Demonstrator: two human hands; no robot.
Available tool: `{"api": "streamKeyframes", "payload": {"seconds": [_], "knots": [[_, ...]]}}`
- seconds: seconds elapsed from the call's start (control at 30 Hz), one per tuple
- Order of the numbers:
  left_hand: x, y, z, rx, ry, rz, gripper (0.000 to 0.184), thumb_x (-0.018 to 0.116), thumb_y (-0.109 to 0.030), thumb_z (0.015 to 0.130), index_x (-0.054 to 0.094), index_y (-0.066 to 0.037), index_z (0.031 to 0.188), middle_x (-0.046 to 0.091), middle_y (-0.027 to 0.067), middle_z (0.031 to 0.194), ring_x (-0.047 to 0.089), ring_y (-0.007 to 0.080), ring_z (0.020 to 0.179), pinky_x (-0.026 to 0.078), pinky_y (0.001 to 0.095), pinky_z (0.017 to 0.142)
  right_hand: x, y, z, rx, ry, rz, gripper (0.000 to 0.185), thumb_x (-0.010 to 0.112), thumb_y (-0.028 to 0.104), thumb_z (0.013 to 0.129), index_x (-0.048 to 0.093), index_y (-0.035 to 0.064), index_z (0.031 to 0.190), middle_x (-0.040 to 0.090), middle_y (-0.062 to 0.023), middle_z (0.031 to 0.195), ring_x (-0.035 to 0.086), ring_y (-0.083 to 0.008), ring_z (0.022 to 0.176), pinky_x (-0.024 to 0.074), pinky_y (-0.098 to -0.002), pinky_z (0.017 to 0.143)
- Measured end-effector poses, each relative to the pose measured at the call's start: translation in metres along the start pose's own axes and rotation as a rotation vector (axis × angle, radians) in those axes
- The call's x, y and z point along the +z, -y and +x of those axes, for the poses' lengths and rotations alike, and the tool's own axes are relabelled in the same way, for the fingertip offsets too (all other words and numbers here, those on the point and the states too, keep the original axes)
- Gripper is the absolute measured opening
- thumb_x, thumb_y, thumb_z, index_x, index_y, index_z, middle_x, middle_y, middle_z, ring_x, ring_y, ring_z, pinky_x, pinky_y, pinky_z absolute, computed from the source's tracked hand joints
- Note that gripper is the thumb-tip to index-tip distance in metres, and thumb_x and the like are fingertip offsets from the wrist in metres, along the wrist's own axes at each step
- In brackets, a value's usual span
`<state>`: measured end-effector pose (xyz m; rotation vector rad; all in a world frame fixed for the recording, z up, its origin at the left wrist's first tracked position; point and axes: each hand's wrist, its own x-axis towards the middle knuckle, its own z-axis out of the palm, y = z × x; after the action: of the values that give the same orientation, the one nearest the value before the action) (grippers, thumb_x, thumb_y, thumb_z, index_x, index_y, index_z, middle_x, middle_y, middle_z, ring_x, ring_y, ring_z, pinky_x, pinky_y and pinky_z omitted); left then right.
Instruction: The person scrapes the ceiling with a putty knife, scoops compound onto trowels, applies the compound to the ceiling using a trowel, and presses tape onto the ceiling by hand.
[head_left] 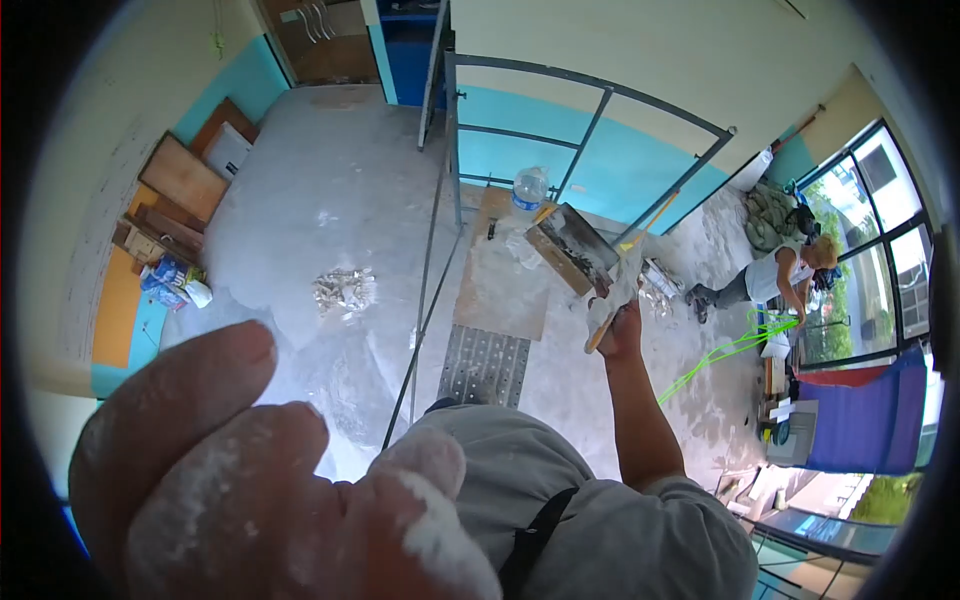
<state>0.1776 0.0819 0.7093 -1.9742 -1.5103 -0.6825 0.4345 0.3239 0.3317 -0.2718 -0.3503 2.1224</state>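
My left hand (230,480) is raised very near the camera at the lower left, dusted with white powder. Its fingers are bent but stand apart from the thumb, and I see nothing between them. Farther off, my right hand (625,328) is closed around a flat, white-smeared tool (602,325) with a tan edge; its exact kind I cannot make out. Just beyond it lies an open, dark-lined box or tray (575,245) with wet-looking grey smears. A clear plastic water jug (530,188) stands behind that, beside crumpled clear plastic (520,247).
Metal scaffold bars (590,80) rise ahead. Below me are a wooden board (500,295) and a perforated metal plank (485,365). A person (770,280) at right holds bright green cord (715,355) near the windows. Wood panels (180,180) lean left; debris (345,290) lies on the floor.
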Motion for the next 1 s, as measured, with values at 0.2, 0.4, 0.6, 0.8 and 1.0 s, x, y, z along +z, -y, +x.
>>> {"api": "streamKeyframes", "payload": {"seconds": [0.2, 0.4, 0.6, 0.8, 1.0], "knots": [[0.054, 0.072, 0.002, -0.03, 0.0, 0.025, 0.026, 0.068, -0.007, 0.071, 0.055, 0.0, 0.092, 0.057, 0.0101, 0.077, 0.056, 0.0251, 0.067, 0.051, 0.0365, 0.065, -0.012, 0.01, -0.004, -0.021, 0.049, 0.039, 0.061, 0.037, 0.057, 0.095, 0.042, 0.0121, 0.136, 0.054, -0.0085, 0.13, 0.057, -0.0253, 0.109, 0.0504, -0.0398, 0.088], [0.2, 0.178, -0.079, -0.459, 0.185, -0.416, 0.036, 0.069, -0.008, 0.074, 0.053, -0.002, 0.106, 0.061, 0.0114, 0.086, 0.061, 0.0226, 0.074, 0.049, 0.0332, 0.068, -0.01, 0.01, 0.007, -0.152, -0.131, -0.038, 0.062, 0.037, 0.057, 0.094, 0.041, 0.013, 0.138, 0.052, -0.0082, 0.131, 0.056, -0.0253, 0.11, 0.0501, -0.0402, 0.088], [0.35, 0.203, -0.183, -0.846, 0.604, -0.602, 0.035, 0.067, -0.022, 0.08, 0.058, -0.002, 0.109, 0.065, 0.0135, 0.09, 0.063, 0.0253, 0.081, 0.051, 0.0359, 0.074, -0.013, 0.005, 0.019, -0.222, -0.371, -0.056, 0.057, 0.037, 0.056, 0.095, 0.044, 0.0156, 0.134, 0.056, -0.0064, 0.119, 0.061, -0.0223, 0.087, 0.0538, -0.0374, 0.063], [0.469, 0.186, -0.263, -0.879, 0.865, -0.649, 0.038, 0.066, -0.028, 0.082, 0.06, -0.002, 0.109, 0.067, 0.018, 0.094, 0.065, 0.0291, 0.086, 0.05, 0.0376, 0.078, -0.026, 0.017, 0.046, -0.251, -0.554, -0.022, 0.058, 0.036, 0.057, 0.095, 0.046, 0.0115, 0.13, 0.06, -0.003, 0.104, 0.06, -0.0198, 0.081, 0.0524, -0.0363, 0.063], [0.548, 0.173, -0.291, -0.833, 1.006, -0.601, 0.036, 0.061, -0.032, 0.086, 0.062, -0.002, 0.106, 0.066, 0.0197, 0.101, 0.064, 0.0329, 0.096, 0.05, 0.0385, 0.084, -0.05, 0.052, 0.082, -0.248, -0.602, -0.038, 0.057, 0.036, 0.057, 0.095, 0.046, 0.013, 0.131, 0.06, -0.0022, 0.108, 0.059, -0.0191, 0.079, 0.0523, -0.0361, 0.064]]}}
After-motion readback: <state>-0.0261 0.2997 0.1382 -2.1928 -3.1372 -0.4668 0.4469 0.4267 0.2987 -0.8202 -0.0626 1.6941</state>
